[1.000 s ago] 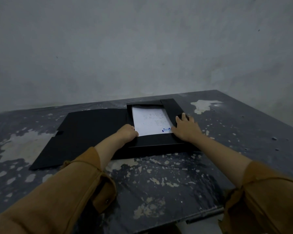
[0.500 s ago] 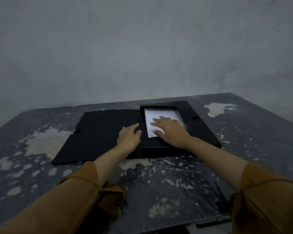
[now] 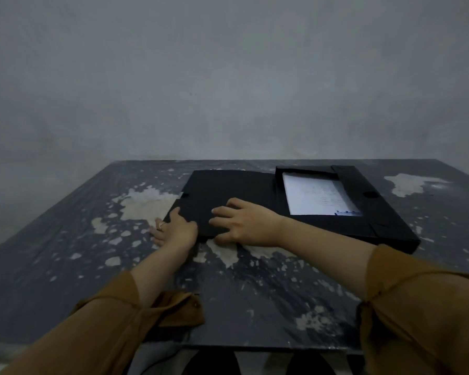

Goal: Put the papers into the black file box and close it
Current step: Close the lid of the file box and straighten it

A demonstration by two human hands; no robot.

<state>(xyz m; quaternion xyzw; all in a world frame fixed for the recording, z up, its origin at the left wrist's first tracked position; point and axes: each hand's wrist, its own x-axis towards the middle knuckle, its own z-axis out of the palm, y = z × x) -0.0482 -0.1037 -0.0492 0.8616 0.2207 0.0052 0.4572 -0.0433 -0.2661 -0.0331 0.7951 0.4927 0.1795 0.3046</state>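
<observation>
The black file box (image 3: 368, 226) lies open on the table, right of centre. White papers (image 3: 316, 194) rest inside its tray. Its lid (image 3: 222, 188) is spread flat on the table to the left of the tray. My left hand (image 3: 173, 230) is at the lid's near left corner, thumb on top and fingers on the table at the edge. My right hand (image 3: 244, 223) lies on the lid's near edge with fingers spread over the top and the thumb at the front edge. Whether either hand has lifted the lid I cannot tell.
The table (image 3: 92, 266) is dark with pale worn patches. Its near edge runs along the bottom of the view. A grey wall (image 3: 228, 77) stands right behind its far edge. Brown sleeves cover both forearms.
Both hands left the tray and the papers and moved left onto the lid's near edge. The view has turned, so the box sits further right.
</observation>
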